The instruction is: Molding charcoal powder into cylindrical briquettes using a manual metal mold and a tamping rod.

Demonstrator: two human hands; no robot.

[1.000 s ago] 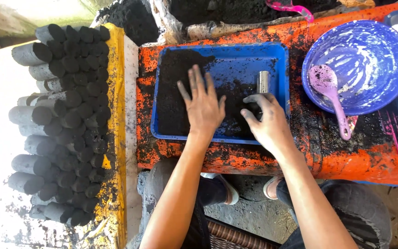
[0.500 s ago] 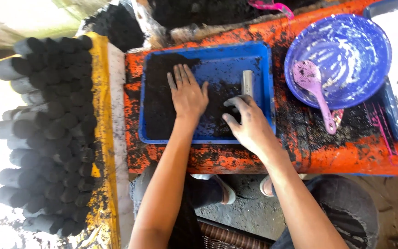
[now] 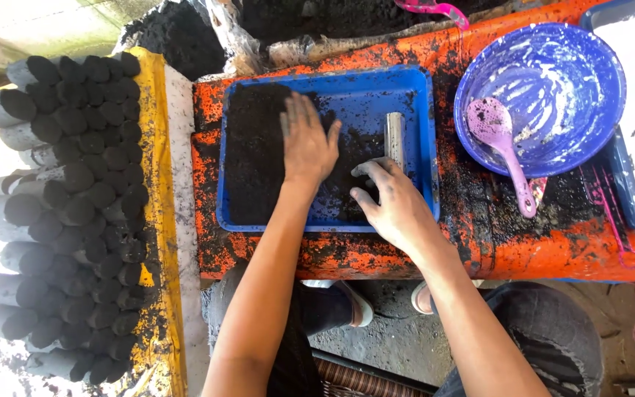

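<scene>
Bare forearms, soot-smudged hands (image 3: pixel 398 202), dark trousers, light sandals

Shallow blue plastic tray (image 3: pixel 420 103) on paint-worn orange table (image 3: pixel 523 242), dark powder (image 3: pixel 255 147) heaped in tray's left half. Short grey metal tube (image 3: pixel 395 136) in tray's right part. Round blue plastic bowl (image 3: pixel 597 81) right of tray, purple plastic spoon (image 3: pixel 497 136) in it. Stack of black cylindrical briquettes (image 3: pixel 67 206) left of table.

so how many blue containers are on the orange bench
3: the rectangular blue plastic tray under both hands, the round blue plastic bowl to its right holding a purple spoon, and a blue tub at the right edge, partly cut off. Others may lie out of frame.
</scene>
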